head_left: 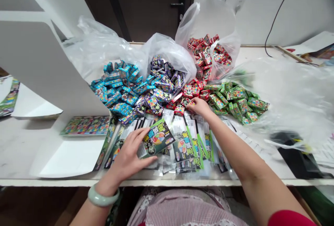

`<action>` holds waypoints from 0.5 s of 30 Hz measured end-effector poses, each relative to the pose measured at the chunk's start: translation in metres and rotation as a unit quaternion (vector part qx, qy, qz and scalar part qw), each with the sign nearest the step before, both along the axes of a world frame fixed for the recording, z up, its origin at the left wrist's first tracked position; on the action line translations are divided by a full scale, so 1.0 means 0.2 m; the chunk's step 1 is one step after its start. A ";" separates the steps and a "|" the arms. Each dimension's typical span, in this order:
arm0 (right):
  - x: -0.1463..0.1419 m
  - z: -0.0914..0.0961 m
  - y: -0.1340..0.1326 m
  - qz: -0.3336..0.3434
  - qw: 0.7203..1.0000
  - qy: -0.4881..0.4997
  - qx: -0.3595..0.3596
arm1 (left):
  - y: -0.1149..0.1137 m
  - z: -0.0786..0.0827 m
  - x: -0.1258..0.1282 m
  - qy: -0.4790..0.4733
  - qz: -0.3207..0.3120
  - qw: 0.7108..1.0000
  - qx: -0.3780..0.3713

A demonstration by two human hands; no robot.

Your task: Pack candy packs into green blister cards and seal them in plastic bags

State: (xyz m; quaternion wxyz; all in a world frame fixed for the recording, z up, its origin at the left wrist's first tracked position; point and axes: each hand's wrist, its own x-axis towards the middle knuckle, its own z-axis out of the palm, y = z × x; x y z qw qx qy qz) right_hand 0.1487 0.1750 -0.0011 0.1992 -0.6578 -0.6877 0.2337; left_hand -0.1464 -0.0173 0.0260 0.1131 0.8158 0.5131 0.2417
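Observation:
My left hand rests on a pile of flat printed pouches at the table's front and grips one black-and-green pouch by its lower edge. My right hand reaches forward into the heap of small red boxes, fingers curled on them; what it holds is hidden. Around it lie heaps of blue boxes, purple boxes and green boxes, each spilling from clear plastic bags.
A white folded cardboard display stand fills the left of the table, with a printed flat card beside it. A clear bag and a black object lie at the right. A dark door stands behind.

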 end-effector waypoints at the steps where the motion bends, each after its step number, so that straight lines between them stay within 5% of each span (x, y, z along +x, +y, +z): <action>1: 0.02 0.00 -0.02 0.014 1.000 0.015 -0.006 | 0.00 0.00 -0.02 -0.002 0.003 1.000 0.003; 6: 0.14 0.08 -0.18 0.131 0.987 0.086 -0.024 | 0.01 -0.01 -0.06 -0.002 0.009 1.000 0.000; 11: 0.20 0.19 -0.28 0.349 0.933 0.020 -0.083 | 0.02 -0.04 -0.03 -0.003 -0.002 1.000 -0.016; 15: 0.19 0.19 -0.37 0.230 0.968 -0.071 0.076 | 0.00 -0.03 -0.02 0.000 -0.022 0.999 -0.030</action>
